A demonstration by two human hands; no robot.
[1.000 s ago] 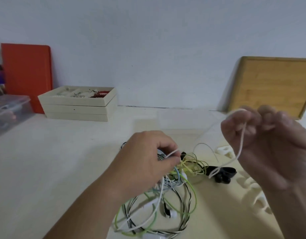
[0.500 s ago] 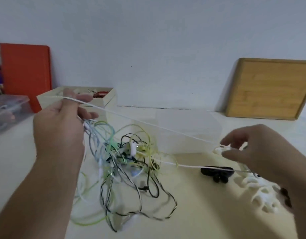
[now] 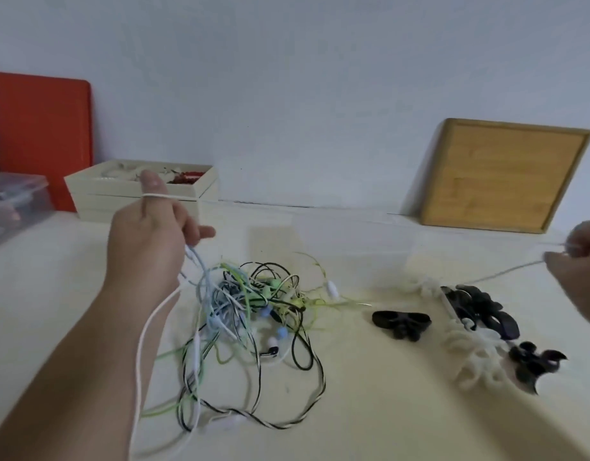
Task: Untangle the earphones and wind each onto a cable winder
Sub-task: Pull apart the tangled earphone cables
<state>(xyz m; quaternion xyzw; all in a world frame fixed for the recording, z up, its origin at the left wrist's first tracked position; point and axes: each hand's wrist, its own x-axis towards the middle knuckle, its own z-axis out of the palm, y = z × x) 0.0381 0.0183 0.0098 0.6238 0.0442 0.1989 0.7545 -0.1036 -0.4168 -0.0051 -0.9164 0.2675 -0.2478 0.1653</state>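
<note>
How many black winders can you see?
3: one black winder right of the cable tangle, one farther right among white ones, one nearest the table's right edge. More may hide.

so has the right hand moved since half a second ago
Yes. The right hand has pulled out right and up, away from the black winder, now past the wooden board.

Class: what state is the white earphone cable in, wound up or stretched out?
Stretched out. The white earphone cable loops over the left hand's thumb, and the right hand pinches its far end, away from the winders.
</note>
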